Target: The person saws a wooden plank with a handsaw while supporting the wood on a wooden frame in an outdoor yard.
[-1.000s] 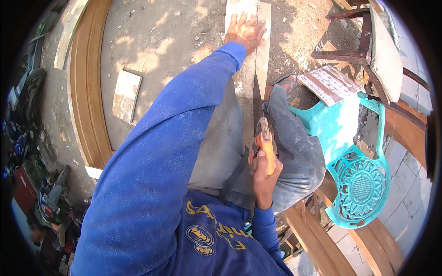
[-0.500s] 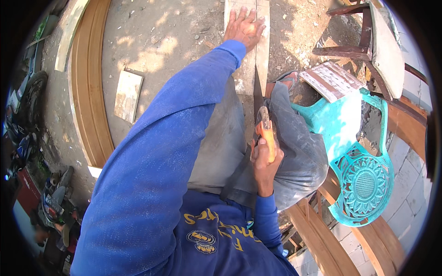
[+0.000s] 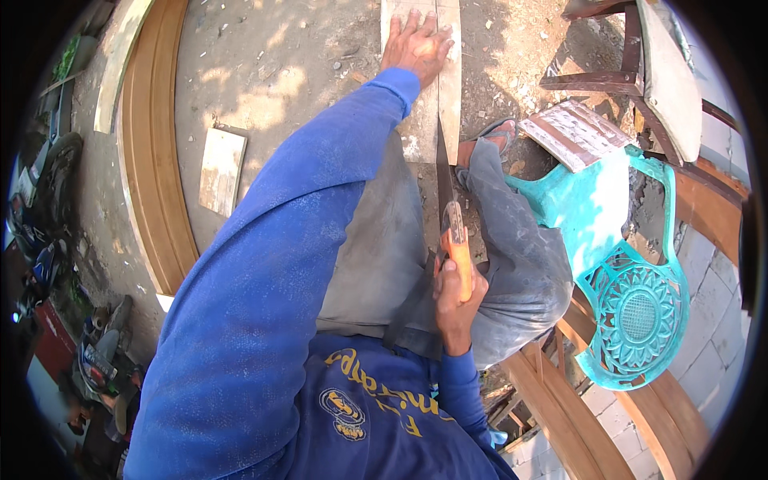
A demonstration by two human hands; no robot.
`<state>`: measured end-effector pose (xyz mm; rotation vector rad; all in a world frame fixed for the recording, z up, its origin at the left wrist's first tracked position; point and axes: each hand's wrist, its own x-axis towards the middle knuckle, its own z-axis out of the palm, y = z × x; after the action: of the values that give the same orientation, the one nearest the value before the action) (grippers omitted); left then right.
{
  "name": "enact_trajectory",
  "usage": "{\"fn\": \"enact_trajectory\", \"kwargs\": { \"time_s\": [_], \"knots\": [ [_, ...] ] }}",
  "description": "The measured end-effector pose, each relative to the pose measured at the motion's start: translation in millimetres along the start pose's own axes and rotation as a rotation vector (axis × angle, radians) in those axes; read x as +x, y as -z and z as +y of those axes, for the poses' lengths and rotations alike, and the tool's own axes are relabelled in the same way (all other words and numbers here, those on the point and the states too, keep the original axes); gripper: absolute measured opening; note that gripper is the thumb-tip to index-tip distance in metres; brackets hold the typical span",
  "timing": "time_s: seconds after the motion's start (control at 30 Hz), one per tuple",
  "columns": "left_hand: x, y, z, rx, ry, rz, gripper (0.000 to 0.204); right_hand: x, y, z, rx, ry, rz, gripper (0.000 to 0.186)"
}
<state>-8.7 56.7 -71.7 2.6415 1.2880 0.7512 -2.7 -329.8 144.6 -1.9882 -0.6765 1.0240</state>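
Observation:
A pale wooden board (image 3: 450,90) lies at the top middle, with a long straight cut line running along it. My left hand (image 3: 418,50) presses flat on its far part, fingers spread. In my right hand (image 3: 458,308) is the orange handle of a hand saw (image 3: 458,252), gripped with the fingers wrapped round it. The saw's dark blade points away from me and meets the board's near end at the cut. What holds the board up is hidden behind my arm and legs.
A turquoise plastic chair (image 3: 552,200) stands at the right, a painted wooden panel (image 3: 574,136) on it. Beyond is a dark wooden chair frame (image 3: 632,48). Long brown mouldings (image 3: 152,152) and a small board piece (image 3: 222,171) lie left. Motorbikes (image 3: 52,176) stand far left.
My right hand has drawn the saw back a little toward me, and less of the blade overlaps the board. The left hand keeps its place on the board.

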Motion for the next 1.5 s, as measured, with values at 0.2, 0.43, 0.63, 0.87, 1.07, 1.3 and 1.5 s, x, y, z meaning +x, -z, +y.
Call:
{"fn": "enact_trajectory", "kwargs": {
  "time_s": [0.2, 0.43, 0.63, 0.87, 1.07, 1.3, 1.5],
  "knots": [
    [3, 5, -6, -0.082, -0.038, 0.075, 0.038, -32, 14, -14, -0.031, 0.112, 0.014, 0.027],
    [7, 20, 6, -0.065, 0.050, -0.084, 0.043, -7, 13, -32, -0.014, 0.102, 0.056, 0.016],
    [9, 31, 15, -0.021, 0.052, -0.124, 0.045, 1, 10, -22, -0.005, 0.050, 0.038, 0.020],
    [10, 34, -1, 0.021, 0.060, -0.160, 0.047, -23, 10, -40, 0.051, 0.026, 0.044, 0.017],
    [3, 28, 14, 0.036, 0.030, -0.198, 0.048, 33, -8, -21, 0.002, 0.018, 0.066, 0.019],
    [12, 37, 7, 0.015, 0.056, -0.140, 0.045, -44, 26, -39, -0.004, 0.120, 0.085, 0.021],
    [4, 30, 25, -0.032, 0.049, -0.146, 0.043, 33, 0, -17, 0.002, 0.065, 0.068, 0.017]
  ]
}}
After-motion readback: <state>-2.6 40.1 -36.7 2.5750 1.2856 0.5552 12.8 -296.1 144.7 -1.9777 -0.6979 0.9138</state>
